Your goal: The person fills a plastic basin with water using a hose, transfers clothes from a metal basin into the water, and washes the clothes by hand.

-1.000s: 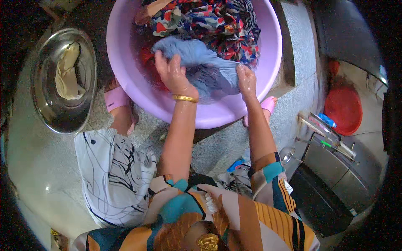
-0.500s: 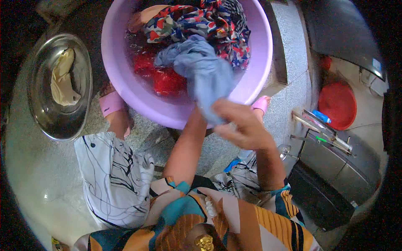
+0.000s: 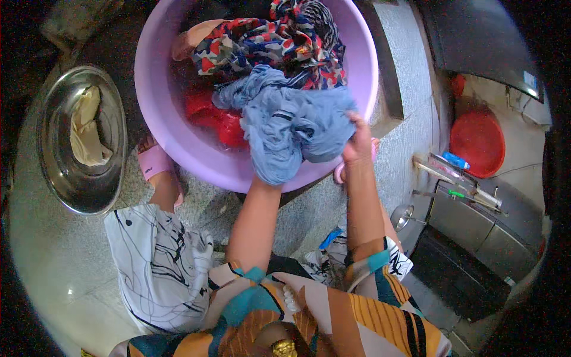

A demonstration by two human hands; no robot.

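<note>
A wet blue-grey garment (image 3: pixel 297 119) is spread over the near side of a large lilac tub (image 3: pixel 172 146). My right hand (image 3: pixel 358 141) is closed on its right edge, with the thumb and fingers pinching the fabric. From below, my left forearm (image 3: pixel 256 211) reaches up to the tub's near rim; the left hand itself is hidden under the bunched cloth. Beyond the garment lies a heap of camouflage-patterned cloth (image 3: pixel 256 47) in red, navy and white. A red cloth (image 3: pixel 211 116) sits in dark water at the left, next to a peach-coloured piece (image 3: pixel 199 37).
An oval metal basin (image 3: pixel 50 166) holding a cream cloth (image 3: pixel 86 131) stands on the floor at the left. Far right are a red basin (image 3: pixel 477 143) and a low metal unit (image 3: pixel 464 220). My feet in pink slippers (image 3: pixel 156 162) flank the tub.
The blue-grey garment, twisted and hanging before, is now opened out wider. My right hand has moved up and right to its edge. The whole view has shifted slightly.
</note>
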